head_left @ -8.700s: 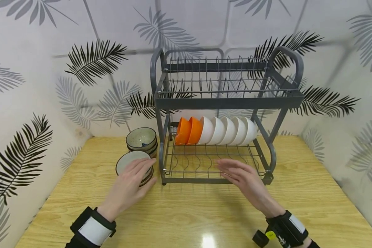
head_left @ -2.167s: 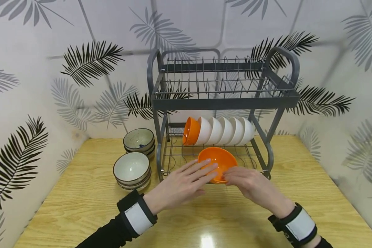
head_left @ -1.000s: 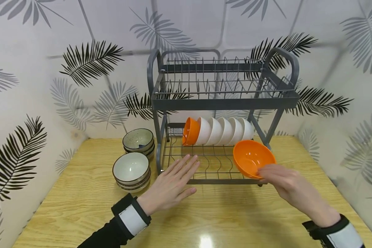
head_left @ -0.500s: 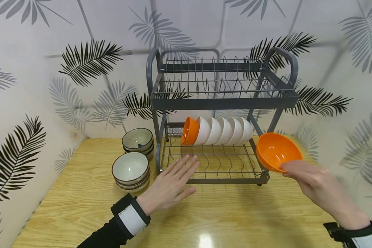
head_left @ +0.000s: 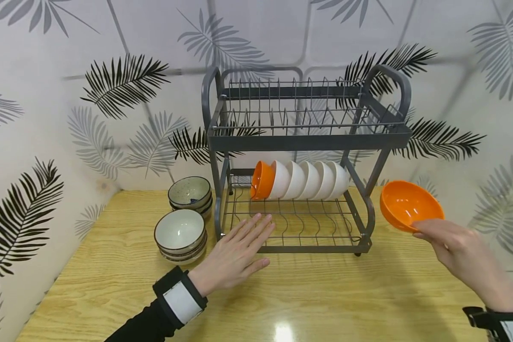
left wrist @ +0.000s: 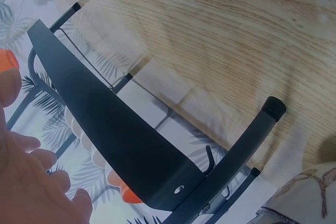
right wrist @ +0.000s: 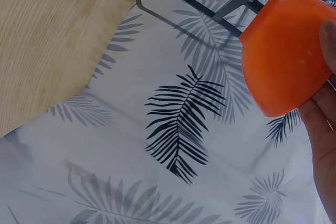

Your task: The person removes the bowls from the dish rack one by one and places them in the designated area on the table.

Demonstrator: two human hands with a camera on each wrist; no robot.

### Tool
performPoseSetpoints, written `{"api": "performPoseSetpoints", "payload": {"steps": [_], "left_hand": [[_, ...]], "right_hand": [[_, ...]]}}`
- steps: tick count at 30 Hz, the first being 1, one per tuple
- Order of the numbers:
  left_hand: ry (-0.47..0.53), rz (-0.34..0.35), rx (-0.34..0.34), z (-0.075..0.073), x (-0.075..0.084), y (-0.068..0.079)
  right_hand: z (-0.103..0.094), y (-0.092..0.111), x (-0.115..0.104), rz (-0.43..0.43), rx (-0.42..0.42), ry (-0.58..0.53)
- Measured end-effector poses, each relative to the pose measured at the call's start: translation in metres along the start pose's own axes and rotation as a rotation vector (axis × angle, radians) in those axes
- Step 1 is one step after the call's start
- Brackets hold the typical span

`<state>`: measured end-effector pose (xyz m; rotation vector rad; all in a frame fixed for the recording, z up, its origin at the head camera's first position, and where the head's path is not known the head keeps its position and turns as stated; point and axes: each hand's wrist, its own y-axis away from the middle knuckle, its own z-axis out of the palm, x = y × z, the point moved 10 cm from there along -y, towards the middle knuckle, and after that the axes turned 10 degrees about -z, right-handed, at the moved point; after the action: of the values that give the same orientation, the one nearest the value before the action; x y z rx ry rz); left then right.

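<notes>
An orange bowl [head_left: 410,205] is held by its near rim, pinched in my right hand [head_left: 466,254], right of the rack. The right wrist view shows the outside of this orange bowl [right wrist: 289,56], tilted, with my thumb [right wrist: 329,43] pressed on it. My left hand [head_left: 235,259] lies with straight fingers by the front bar of the dish rack [head_left: 312,249], holding nothing. On the rack's lower tier, a second orange bowl [head_left: 262,180] leans at the left end of a row of several white bowls [head_left: 309,181].
Left of the rack stand two stacks of bowls: dark-rimmed white bowls [head_left: 180,232] in front and greenish speckled bowls [head_left: 190,192] behind. The rack's upper tier [head_left: 308,114] bears only wire dividers. A patterned wall [head_left: 124,142] backs the wooden table [head_left: 316,294].
One orange bowl has left the row's left end. My right hand has carried it forward, then rightward past the rack. My left hand moved away from that bowl and has since stayed still.
</notes>
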<state>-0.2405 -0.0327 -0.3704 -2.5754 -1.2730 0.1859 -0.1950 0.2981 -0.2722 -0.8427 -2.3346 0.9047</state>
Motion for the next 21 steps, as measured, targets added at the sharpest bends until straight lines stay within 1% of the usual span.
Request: {"api": "performPoseSetpoints", "payload": {"steps": [5,8,12,16,21], "left_hand": [[-0.004,0.000,-0.004,0.001,0.000,0.000],[-0.002,0.001,-0.010,0.002,0.000,0.001],[-0.001,0.001,-0.016,0.002,0.000,0.001],[-0.001,0.002,-0.015,0.002,0.000,0.001],[0.003,0.004,-0.010,0.001,-0.001,0.001]], "right_hand": [[0.011,0.006,0.011,0.027,-0.061,0.023],[0.021,0.011,0.021,0.042,-0.078,0.011],[0.039,0.017,0.035,0.088,-0.132,-0.012],[0.059,0.022,0.049,0.140,-0.197,-0.003],[0.083,0.024,0.060,0.177,-0.268,-0.022]]}}
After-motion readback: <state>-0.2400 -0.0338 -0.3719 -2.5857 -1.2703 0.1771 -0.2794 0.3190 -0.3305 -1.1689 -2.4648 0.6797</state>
